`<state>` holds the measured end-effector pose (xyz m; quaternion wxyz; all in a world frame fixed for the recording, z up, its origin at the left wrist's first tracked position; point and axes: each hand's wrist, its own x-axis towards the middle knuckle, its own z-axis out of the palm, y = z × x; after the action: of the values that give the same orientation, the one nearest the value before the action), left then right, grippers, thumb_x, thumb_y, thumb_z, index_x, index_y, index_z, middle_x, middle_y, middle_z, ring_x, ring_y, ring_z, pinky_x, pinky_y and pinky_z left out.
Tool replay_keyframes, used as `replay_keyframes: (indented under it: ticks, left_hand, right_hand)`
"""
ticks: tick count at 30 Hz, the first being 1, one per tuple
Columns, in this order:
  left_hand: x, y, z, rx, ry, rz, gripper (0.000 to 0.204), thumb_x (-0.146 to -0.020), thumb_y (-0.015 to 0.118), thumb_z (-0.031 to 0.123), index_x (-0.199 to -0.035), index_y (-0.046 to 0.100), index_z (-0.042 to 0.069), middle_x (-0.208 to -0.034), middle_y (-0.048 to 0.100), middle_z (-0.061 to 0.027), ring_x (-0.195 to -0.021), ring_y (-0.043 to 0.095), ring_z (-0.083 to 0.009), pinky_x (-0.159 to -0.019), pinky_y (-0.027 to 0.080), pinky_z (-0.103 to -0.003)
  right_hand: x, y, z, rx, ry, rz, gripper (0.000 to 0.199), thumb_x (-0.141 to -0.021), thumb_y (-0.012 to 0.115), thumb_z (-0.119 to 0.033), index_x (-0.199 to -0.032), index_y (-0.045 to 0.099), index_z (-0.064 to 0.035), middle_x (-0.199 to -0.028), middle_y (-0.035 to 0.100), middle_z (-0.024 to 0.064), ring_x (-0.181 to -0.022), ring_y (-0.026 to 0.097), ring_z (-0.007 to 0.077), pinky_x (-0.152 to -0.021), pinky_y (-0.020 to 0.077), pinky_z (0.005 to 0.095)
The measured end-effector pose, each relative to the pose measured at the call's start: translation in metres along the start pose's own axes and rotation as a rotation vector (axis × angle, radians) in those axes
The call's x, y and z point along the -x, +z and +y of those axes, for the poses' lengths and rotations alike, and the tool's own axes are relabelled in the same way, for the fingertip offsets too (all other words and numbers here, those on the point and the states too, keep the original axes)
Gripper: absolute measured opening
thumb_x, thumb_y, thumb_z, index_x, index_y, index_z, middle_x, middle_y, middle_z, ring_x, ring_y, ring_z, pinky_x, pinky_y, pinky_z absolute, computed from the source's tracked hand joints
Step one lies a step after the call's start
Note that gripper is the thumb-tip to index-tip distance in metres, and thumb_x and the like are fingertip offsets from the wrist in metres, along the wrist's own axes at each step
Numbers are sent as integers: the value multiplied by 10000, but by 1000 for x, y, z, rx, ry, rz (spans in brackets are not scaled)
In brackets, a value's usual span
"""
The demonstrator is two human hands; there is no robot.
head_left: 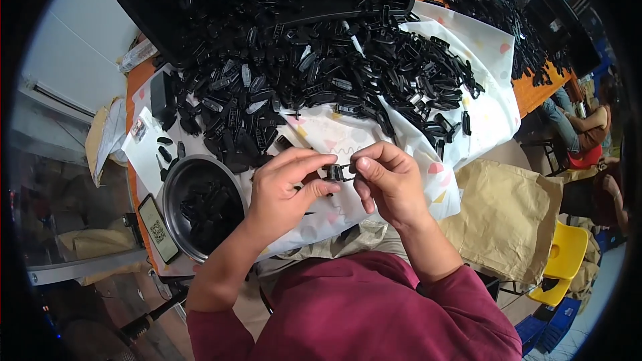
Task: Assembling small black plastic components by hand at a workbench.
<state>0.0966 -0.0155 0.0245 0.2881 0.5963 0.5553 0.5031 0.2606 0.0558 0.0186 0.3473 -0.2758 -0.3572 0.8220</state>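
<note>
A small black part [336,173] sits above the patterned sheet [321,131], between both hands: the left hand [277,190] clamps one end with thumb and forefinger; the right hand [396,188] pinches the other. Their grip partly hides it, and fine detail is hard to make out. Beyond the black pile [334,70], a black bin [136,7] is cut off.

White wall [73,27], left; orange worktop [138,77], centre, under pale cloth [485,124]; yellow chair [568,252] and red seat [586,159], right
</note>
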Motion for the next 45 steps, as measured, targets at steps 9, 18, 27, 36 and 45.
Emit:
replay_keyframes:
  ticks: [9, 18, 27, 36, 45]
  left_hand:
    - [-1, 6, -1, -90, -81, -11, 343, -711, 699, 100, -1035, 611, 32, -784, 600, -45, -662, 546, -95, -569, 439, -235]
    - [28, 45, -25, 670, -491, 272, 314, -829, 600, 115, -1109, 553, -20, -916, 614, -30, -770, 527, -67, -719, 423, -188]
    - [17, -11, -39, 438, -599, 302, 176, -886, 497, 167, -915, 565, 8, -810, 578, -63, -684, 552, -101, -618, 445, -220]
    - [48, 16, -34, -947, -431, -184, 275, -739, 634, 312, -865, 567, 77, -832, 579, -110, -702, 601, -300, -592, 475, -396]
    - [23, 18, -27, -111, -208, 13, 252, -687, 698, 66, -894, 559, 27, -848, 589, -90, -760, 571, -220, -689, 453, -295]
  right_hand:
    - [0, -7, -3, 329, 20, 35, 119, -827, 597, -103, -824, 560, 10, -582, 533, 36, -414, 466, 83, -334, 361, 189]
    - [8, -10, 37, 280, 22, 100, 203, -813, 614, -90, -927, 494, 26, -773, 590, 84, -594, 580, 120, -464, 468, 222]
    - [-84, -62, 1, 2006, -500, 381, 208, -674, 647, -145, -853, 628, -42, -919, 553, 100, -837, 517, 281, -690, 458, 357]
    - [-60, -49, 26, 1513, -653, 153, 181, -727, 608, -32, -900, 562, -55, -787, 592, 130, -696, 577, 301, -582, 468, 362]
    - [-27, -11, 41, 1269, -905, -85, 226, -709, 623, 20, -919, 538, 6, -750, 563, 127, -585, 573, 260, -546, 474, 306]
